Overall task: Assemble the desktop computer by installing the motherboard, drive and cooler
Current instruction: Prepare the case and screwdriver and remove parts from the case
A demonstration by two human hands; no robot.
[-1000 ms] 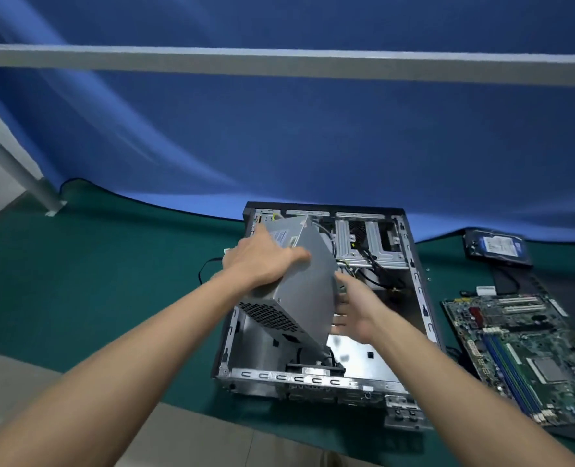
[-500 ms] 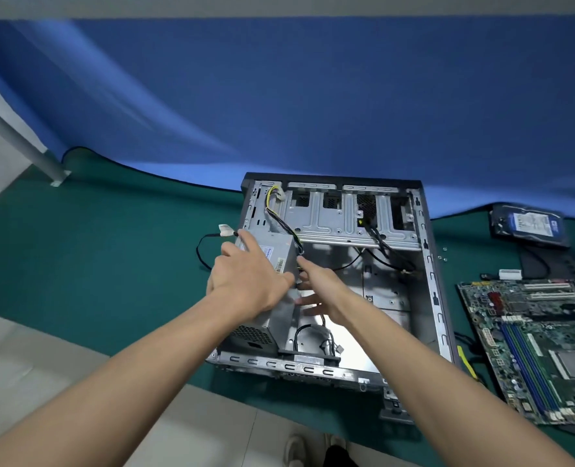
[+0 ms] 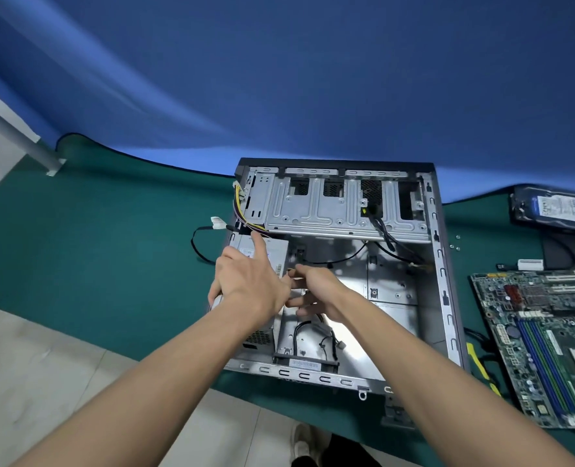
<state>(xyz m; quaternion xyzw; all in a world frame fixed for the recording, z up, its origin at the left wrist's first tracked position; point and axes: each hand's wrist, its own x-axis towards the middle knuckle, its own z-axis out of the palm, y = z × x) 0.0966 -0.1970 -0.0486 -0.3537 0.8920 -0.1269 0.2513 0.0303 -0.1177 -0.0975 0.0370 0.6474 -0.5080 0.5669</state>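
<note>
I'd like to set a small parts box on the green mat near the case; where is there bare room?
The widest bare patch of green mat lies left of the computer case, beyond the looped black cable. Right of the case it is crowded: the motherboard, the hard drive, loose screws and cables fill the strip. Inside, both hands work at the power supply.

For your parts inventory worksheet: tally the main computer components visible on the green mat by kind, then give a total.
Computer case: 1
Power supply unit: 1
Motherboard: 1
Hard drive: 1
Total: 4
</note>
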